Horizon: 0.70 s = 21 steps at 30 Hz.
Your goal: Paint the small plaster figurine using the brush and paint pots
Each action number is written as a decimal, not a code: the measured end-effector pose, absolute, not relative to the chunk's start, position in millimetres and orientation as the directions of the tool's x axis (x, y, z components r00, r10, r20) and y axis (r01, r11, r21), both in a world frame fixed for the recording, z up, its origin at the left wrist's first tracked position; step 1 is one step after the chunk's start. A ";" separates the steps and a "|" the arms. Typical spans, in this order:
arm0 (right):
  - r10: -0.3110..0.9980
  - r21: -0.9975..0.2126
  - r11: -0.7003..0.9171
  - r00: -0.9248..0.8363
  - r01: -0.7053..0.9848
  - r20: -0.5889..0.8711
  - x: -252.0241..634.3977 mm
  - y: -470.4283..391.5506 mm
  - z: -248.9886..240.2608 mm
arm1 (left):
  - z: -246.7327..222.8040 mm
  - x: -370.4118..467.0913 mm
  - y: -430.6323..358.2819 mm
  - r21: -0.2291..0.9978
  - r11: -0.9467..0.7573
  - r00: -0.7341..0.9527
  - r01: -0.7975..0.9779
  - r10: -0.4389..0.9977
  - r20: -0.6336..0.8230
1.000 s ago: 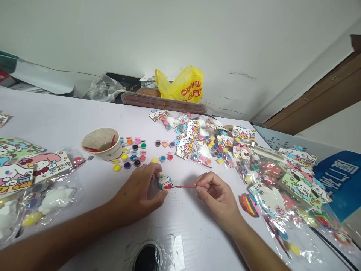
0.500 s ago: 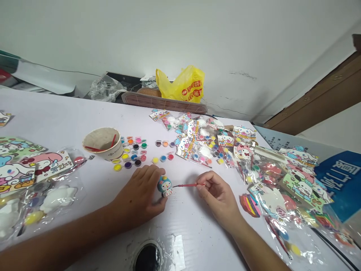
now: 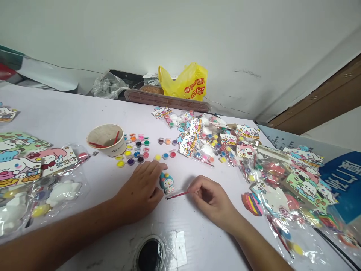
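A small painted figurine (image 3: 167,183) with a blue hood, white face and a yellow spot on top stands upright near the middle of the table. My left hand (image 3: 142,190) is curled round its left side; the fingers and thumb partly hide it. Between the thumb and fingers of my right hand (image 3: 211,199) is a thin red paintbrush (image 3: 180,194), its dark tip low beside the figurine's base. Whether the tip touches the figurine or the table, I cannot tell. Several small paint pots (image 3: 131,161) stand in joined strips beyond my left hand.
A paper cup (image 3: 117,146) with murky water and red brushes stands at back left. Bagged white figures and paints (image 3: 63,192) lie left; more bagged kits (image 3: 207,148) are spread on the right. A yellow plastic bag (image 3: 183,83) sits by the wall. A round black hole (image 3: 150,256) is in front.
My right hand has turned and lowered the paintbrush, so its tip is now by the figurine's base. The figurine has turned or tilted slightly in my left hand. The view has shifted a little.
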State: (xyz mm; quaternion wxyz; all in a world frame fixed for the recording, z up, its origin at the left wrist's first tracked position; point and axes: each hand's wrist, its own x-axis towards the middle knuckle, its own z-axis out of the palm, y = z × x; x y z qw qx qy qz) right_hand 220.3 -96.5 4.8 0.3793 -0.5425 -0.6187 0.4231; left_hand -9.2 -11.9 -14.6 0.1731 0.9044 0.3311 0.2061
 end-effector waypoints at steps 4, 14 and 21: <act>0.994 -0.922 0.062 -0.103 0.383 0.024 219.4 -95.3 2.8 | -16.1 -8.4 -11.3 0.436 -0.730 0.699 0.526 0.663 0.268; 0.996 -0.912 0.073 -0.085 0.404 0.042 222.3 -95.9 4.8 | -14.8 -7.9 -9.3 0.409 -0.748 0.710 0.523 0.648 0.277; 0.996 -0.895 0.082 -0.079 0.438 0.052 219.5 -95.0 5.5 | -19.4 -9.4 -9.8 0.390 -0.752 0.695 0.532 0.651 0.305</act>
